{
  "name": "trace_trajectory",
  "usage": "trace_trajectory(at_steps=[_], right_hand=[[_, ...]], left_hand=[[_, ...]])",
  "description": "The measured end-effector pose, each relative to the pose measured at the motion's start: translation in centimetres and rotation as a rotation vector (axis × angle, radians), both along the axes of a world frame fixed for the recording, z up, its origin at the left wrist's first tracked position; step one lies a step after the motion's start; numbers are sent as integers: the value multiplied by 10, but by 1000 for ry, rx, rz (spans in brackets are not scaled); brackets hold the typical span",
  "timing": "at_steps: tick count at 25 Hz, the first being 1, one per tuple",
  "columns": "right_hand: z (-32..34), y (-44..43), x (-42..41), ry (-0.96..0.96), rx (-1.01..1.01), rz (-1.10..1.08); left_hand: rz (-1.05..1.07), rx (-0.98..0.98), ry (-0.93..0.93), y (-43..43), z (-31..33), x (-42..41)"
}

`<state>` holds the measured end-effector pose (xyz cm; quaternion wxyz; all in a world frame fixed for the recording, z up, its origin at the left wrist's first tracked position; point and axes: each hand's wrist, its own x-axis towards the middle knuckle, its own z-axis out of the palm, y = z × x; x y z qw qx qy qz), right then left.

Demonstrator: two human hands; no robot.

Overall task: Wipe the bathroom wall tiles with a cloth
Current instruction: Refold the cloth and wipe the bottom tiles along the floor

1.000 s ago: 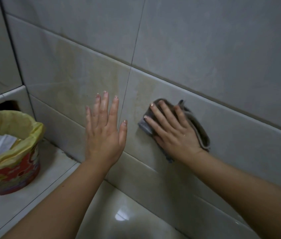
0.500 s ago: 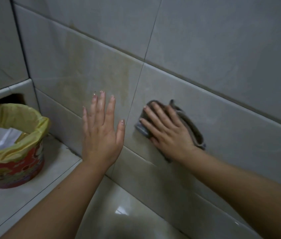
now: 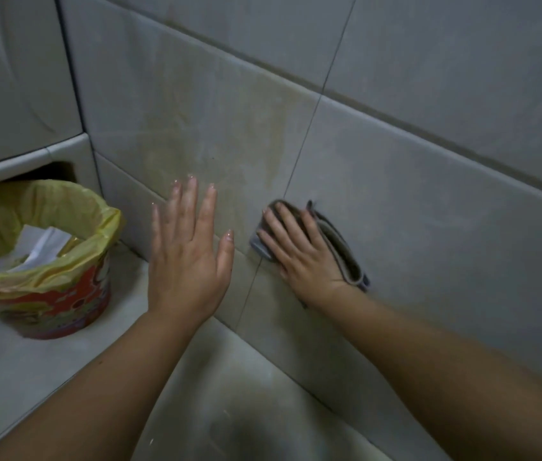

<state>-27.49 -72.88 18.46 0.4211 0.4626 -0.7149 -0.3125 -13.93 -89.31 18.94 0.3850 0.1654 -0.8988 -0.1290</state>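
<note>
Large grey wall tiles [image 3: 429, 181] fill the view, and one tile [image 3: 203, 128] carries a yellowish-brown stain. My right hand [image 3: 299, 257] lies flat on a folded grey cloth [image 3: 346, 254], pressing it against the wall just right of a vertical grout line. The cloth's folded edges stick out past the right side of that hand. My left hand [image 3: 186, 257] is held up with its fingers spread, palm toward the stained tile, holding nothing. Whether it touches the wall is unclear.
A small red patterned bin [image 3: 53, 304] with a yellow liner and white paper inside stands on a tiled ledge [image 3: 13, 377] at the left, under a dark niche. A glossy tiled surface [image 3: 236, 394] lies below the wall.
My right hand has slid the cloth leftward along the wall toward the grout line. The view has shifted, so the bin sits further into the picture. My left hand stays spread.
</note>
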Motion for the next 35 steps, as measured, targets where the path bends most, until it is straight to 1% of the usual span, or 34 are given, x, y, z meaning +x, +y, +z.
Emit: trace_trajectory(at_steps=[2, 4, 6, 7, 9, 10, 12, 13, 15, 17, 18, 21, 23, 26, 28, 29, 31, 33, 35], right_hand=[[-26, 26, 9, -60, 111, -35], [-33, 58, 15, -53, 126, -15], [-22, 75, 18, -56, 45, 16], [-15, 70, 17, -63, -6, 19], [-8, 44, 11, -63, -92, 31], [-12, 28, 8, -57, -99, 36], [-30, 4, 6, -69, -13, 29], [-39, 2, 6, -105, 49, 13], [-49, 21, 9, -142, 135, -9], [-48, 65, 20, -172, 146, -24], [-42, 91, 28, -185, 126, -26], [-11, 164, 49, -162, -24, -34], [17, 187, 56, -129, -102, -96], [37, 168, 46, -35, -267, -110], [24, 138, 34, -32, -328, -79], [10, 126, 30, -56, -306, -65], [-22, 126, 31, -106, -173, -54], [-45, 161, 41, -141, -52, -50], [-51, 211, 57, -169, -28, -95]], left_hand=[[-7, -24, -19, -2, -6, 6], [-31, -55, -35, -4, -11, 12], [-60, -93, -61, -7, -18, 17], [-65, -102, -76, -8, -23, 19], [-59, -102, -109, -7, -30, 20], [-57, -92, -108, -6, -31, 18], [-64, -62, -88, 1, -27, 9], [-70, -48, -77, 6, -24, 4], [-84, -19, -52, 19, -19, -5], [-114, -1, -34, 34, -16, -11], [-126, 5, -31, 41, -14, -13], [-176, -14, -17, 60, -12, -16], [-211, -38, -5, 66, -12, -14], [-221, -69, -15, 66, -15, -10], [-211, -59, -27, 66, -17, -11], [-200, -56, -34, 67, -19, -11], [-196, -62, -54, 70, -23, -13], [-203, -61, -61, 79, -24, -15], [-223, -56, -66, 90, -24, -17]])
